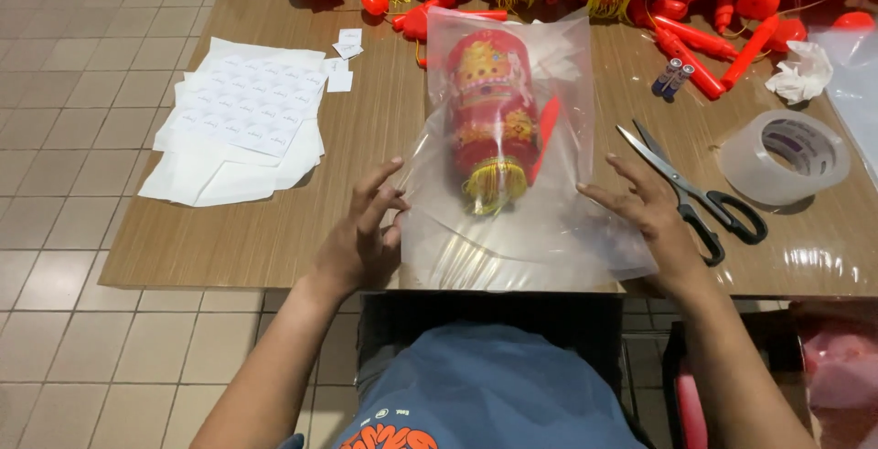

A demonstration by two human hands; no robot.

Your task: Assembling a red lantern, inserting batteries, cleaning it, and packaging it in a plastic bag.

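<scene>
The left hand (364, 229) rests with its fingers spread and loose at the left edge of a clear plastic bag (521, 220), touching the film without gripping it. The right hand (645, 202) does the same on the right edge, fingers splayed and released, pressing lightly on the plastic. Between the two hands, inside the bag, lies a red lantern (489, 106) with gold patterns and a yellow tassel fringe at its near end; it lies lengthwise, its fringe pointing toward the person, in the middle of the wooden counter (274, 229). Just right of the right hand lie black-handled scissors (700, 188), blades pointing to the far left. Further right sits a roll of clear tape (785, 156), flat on the counter. To the left, well apart from the left hand, is a loose stack of white sticker sheets (238, 120). Along the far edge lies a heap of red lantern parts (713, 1) with yellow tassels, and near them two small batteries (672, 77) and a crumpled white tissue (801, 72).
</scene>
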